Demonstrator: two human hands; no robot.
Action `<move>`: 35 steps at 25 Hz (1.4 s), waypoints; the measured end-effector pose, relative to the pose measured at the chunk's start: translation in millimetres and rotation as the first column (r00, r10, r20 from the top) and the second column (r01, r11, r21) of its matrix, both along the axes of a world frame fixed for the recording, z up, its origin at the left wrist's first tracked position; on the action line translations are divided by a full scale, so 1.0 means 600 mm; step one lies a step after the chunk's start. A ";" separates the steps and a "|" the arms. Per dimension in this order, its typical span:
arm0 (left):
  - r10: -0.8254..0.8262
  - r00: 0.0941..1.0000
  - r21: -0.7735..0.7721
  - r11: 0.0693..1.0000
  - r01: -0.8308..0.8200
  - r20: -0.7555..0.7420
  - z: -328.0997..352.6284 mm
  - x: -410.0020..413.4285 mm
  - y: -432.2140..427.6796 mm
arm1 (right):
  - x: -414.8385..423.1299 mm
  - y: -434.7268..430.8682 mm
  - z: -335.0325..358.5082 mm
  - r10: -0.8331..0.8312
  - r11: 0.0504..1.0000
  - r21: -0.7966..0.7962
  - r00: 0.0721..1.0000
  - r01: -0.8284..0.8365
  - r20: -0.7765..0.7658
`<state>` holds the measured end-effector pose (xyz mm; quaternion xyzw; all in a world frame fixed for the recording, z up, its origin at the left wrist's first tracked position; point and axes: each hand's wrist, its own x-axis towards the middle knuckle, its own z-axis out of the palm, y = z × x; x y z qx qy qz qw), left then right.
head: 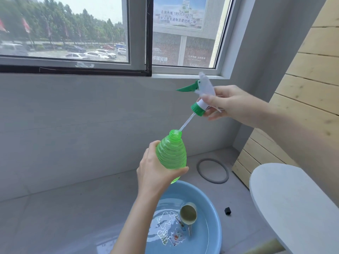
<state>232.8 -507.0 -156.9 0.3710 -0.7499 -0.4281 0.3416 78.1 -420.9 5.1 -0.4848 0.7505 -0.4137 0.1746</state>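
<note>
Spray head (pixel 200 92) clear above bottle (pixel 171 153), tube (pixel 185 123) tip at its rim

I've got the green ribbed bottle (pixel 171 154) mid-frame, tilted, neck open. Up right, the spray head (pixel 201 94), white with green trigger, is off; its tube (pixel 186 122) tip is at the bottle mouth.

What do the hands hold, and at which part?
The left hand grips the green bottle round its lower body. The right hand pinches the spray head at its white neck, above the green cap.
</note>
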 end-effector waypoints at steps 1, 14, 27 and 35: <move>0.000 1.000 0.007 1.000 0.000 -0.002 0.001 -0.002 -0.002 | 0.000 -0.008 0.004 0.047 0.999 0.007 0.998 -0.046 -0.042; 0.006 0.998 0.008 1.000 -0.005 -0.065 0.024 -0.058 -0.025 | -0.046 -0.089 0.005 0.324 0.935 0.207 0.931 -0.288 -0.166; 0.046 0.989 0.026 0.999 -0.043 -0.139 0.023 -0.050 -0.025 | -0.012 -0.096 0.019 0.388 0.906 0.299 0.870 -0.299 -0.305; 0.051 0.993 -0.011 0.999 -0.052 -0.110 0.026 -0.036 -0.018 | 0.008 -0.087 0.026 0.362 0.903 0.348 0.884 -0.253 -0.297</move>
